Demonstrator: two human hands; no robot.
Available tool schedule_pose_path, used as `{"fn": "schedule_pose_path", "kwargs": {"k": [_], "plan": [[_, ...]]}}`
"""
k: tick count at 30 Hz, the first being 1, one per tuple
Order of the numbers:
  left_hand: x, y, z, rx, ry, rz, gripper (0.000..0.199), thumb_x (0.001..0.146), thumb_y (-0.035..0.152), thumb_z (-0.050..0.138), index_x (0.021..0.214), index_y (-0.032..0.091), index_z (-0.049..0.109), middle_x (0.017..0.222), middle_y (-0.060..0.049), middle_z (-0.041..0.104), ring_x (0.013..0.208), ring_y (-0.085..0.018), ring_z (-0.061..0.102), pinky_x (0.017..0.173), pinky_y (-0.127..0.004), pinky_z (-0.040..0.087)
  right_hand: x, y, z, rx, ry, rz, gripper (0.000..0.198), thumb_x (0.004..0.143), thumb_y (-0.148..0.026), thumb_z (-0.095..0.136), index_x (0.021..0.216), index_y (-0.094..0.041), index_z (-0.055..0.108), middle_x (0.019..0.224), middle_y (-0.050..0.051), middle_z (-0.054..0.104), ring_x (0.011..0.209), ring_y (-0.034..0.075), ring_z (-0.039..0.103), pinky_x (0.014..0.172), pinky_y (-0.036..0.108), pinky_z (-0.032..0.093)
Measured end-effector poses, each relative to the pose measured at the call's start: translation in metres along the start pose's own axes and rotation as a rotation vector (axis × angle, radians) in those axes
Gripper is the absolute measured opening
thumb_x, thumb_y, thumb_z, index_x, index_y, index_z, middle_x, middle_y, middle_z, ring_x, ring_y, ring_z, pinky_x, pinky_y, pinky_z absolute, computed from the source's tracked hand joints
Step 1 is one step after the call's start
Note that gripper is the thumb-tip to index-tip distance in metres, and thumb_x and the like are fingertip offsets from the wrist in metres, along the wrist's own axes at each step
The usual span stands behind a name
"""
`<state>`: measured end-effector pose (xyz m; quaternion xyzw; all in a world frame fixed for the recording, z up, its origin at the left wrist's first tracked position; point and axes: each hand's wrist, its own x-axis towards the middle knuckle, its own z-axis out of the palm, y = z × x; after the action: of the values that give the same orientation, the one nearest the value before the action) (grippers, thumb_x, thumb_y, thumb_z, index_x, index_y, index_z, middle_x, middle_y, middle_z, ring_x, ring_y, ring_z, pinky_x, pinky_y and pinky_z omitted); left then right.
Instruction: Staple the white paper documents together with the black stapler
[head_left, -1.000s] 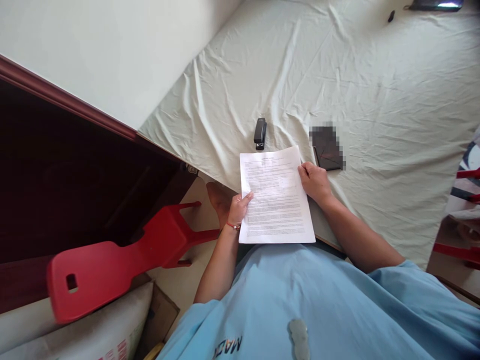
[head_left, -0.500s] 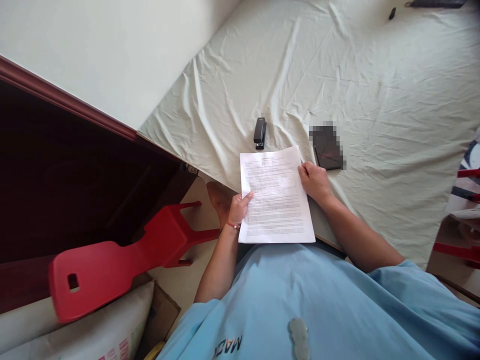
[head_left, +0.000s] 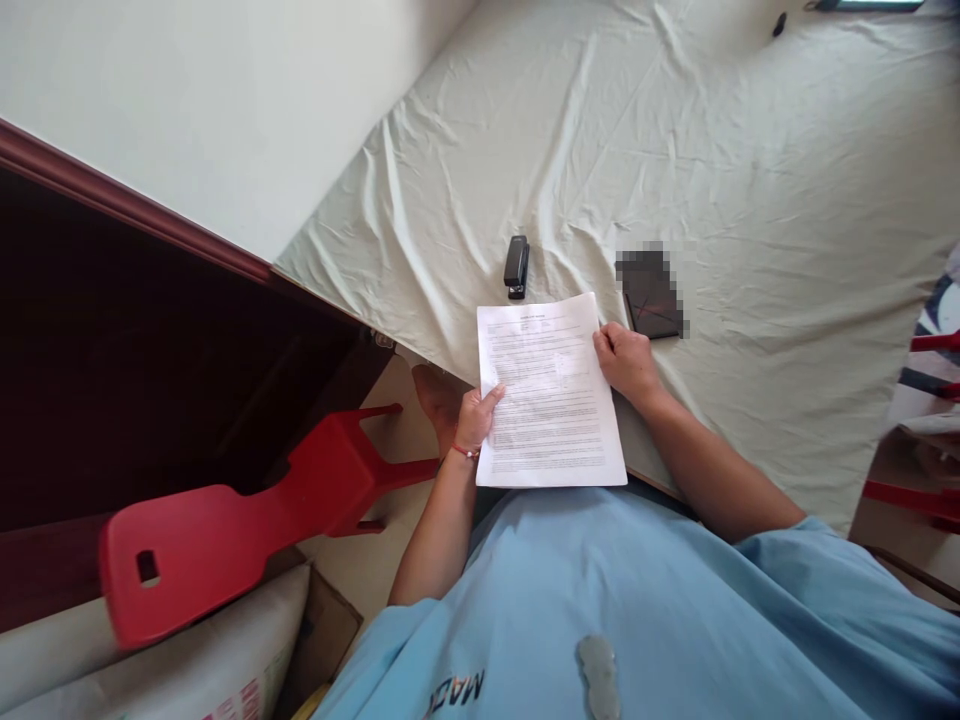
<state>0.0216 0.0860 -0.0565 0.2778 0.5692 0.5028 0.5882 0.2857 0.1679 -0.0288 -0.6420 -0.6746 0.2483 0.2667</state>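
A white printed sheet of paper (head_left: 547,410), perhaps the top one of a few, is held up in front of my shirt at the table's near edge. My left hand (head_left: 475,415) grips its left side, thumb on the printed face and the other fingers hidden behind. On the upper right edge, my right hand (head_left: 626,362) pinches the paper between thumb and curled fingers. Just beyond the paper's top edge lies a black stapler (head_left: 517,267). A dark flat object (head_left: 654,305), partly blurred out, rests on the cloth beyond my right hand.
A wrinkled pale cloth (head_left: 735,200) covers the table. To the left on the floor stands a red plastic chair (head_left: 187,550), with a white sack (head_left: 225,650) beside it. A small black object (head_left: 779,24) and a dark-edged device (head_left: 866,5) lie at the far right.
Both hands keep the same hold on the paper. The view has shifted very slightly, and the device at the far edge now shows a bright surface.
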Motion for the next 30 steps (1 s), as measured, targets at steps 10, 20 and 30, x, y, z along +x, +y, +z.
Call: {"fn": "schedule_pose_path", "kwargs": {"k": [10, 20, 30], "plan": [[-0.002, -0.009, -0.004, -0.042, -0.020, 0.035, 0.049, 0.068, 0.049, 0.090, 0.097, 0.011, 0.080, 0.098, -0.011, 0.078, 0.092, -0.028, 0.074, 0.092, -0.043, 0.057, -0.002, 0.001, 0.001, 0.102, 0.027, -0.037, 0.028, 0.096, -0.041, 0.045, 0.080, -0.023, 0.058, 0.079, 0.008, 0.069, 0.074, 0.022, 0.058, 0.070, 0.034, 0.035], [-0.006, -0.009, 0.001, -0.087, 0.019, 0.077, 0.062, 0.071, 0.067, 0.081, 0.096, 0.011, 0.079, 0.102, -0.014, 0.077, 0.108, -0.032, 0.072, 0.098, -0.044, 0.057, -0.002, 0.002, -0.002, 0.296, 0.040, -0.035, 0.031, 0.094, -0.048, 0.044, 0.081, -0.022, 0.057, 0.076, 0.004, 0.064, 0.073, 0.020, 0.056, 0.070, 0.033, 0.038], [-0.017, -0.007, 0.011, -0.072, -0.020, 0.082, 0.060, 0.078, 0.066, 0.078, 0.100, 0.010, 0.076, 0.106, -0.016, 0.077, 0.113, -0.032, 0.071, 0.102, -0.045, 0.055, -0.002, 0.005, -0.003, 0.368, -0.004, -0.010, 0.035, 0.093, -0.048, 0.047, 0.067, -0.024, 0.043, 0.063, -0.002, 0.043, 0.062, 0.016, 0.039, 0.061, 0.032, 0.030]]}}
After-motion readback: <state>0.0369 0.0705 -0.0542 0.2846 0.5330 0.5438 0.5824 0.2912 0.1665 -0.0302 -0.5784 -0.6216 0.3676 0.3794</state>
